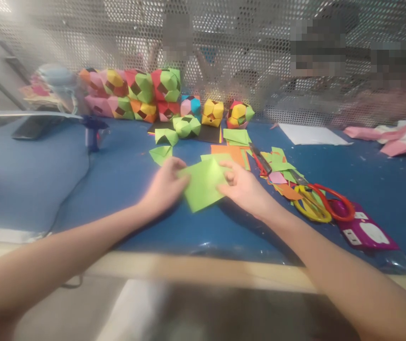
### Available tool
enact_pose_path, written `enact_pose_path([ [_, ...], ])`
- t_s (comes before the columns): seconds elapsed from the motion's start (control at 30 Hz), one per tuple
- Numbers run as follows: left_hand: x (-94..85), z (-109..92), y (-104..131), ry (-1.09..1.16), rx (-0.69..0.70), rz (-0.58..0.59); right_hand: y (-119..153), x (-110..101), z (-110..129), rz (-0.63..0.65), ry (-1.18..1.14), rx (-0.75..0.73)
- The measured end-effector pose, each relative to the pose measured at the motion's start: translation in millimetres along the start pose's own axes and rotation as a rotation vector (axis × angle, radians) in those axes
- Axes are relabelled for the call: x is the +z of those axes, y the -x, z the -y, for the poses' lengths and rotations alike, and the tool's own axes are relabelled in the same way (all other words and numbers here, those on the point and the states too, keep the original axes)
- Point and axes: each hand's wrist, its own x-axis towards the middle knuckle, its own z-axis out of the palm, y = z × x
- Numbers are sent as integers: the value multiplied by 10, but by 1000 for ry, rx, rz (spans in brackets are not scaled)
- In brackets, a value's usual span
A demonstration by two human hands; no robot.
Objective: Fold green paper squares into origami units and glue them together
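Note:
A light green sheet of paper [203,185], creased near its upper right, is held between both hands above the blue table [125,175]. My left hand [167,184] pinches its left edge, thumb on top. On the right edge my right hand [240,184] has its fingers closed on the paper. Just beyond the hands lie a folded green piece [161,154], another folded green piece [166,137], a joined green shape [187,126] and orange paper [227,152].
Colourful folded-paper blocks [138,86] stand along the perforated metal screen [210,35]. A blue glue gun [93,132] with a cord is at left. Rightward lie paper scraps [281,161], red-handled scissors [345,210], yellow-handled scissors [311,208], a purple packet [373,232] and white paper [311,134].

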Motion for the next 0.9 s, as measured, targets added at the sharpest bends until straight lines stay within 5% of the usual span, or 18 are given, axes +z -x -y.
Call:
enact_pose_path([
  [0.17,-24,32,-49,-93,37,68,11,-13,-6,-35,265,-30],
  [0.33,-27,47,-49,-214,85,179,-58,5,-80,-107,199,-12],
  [0.57,-115,92,-134,-331,51,181,-110,-25,-190,-109,288,-70],
  [0.9,-291,82,-245,-460,136,469,-47,13,-311,58,556,-692],
])
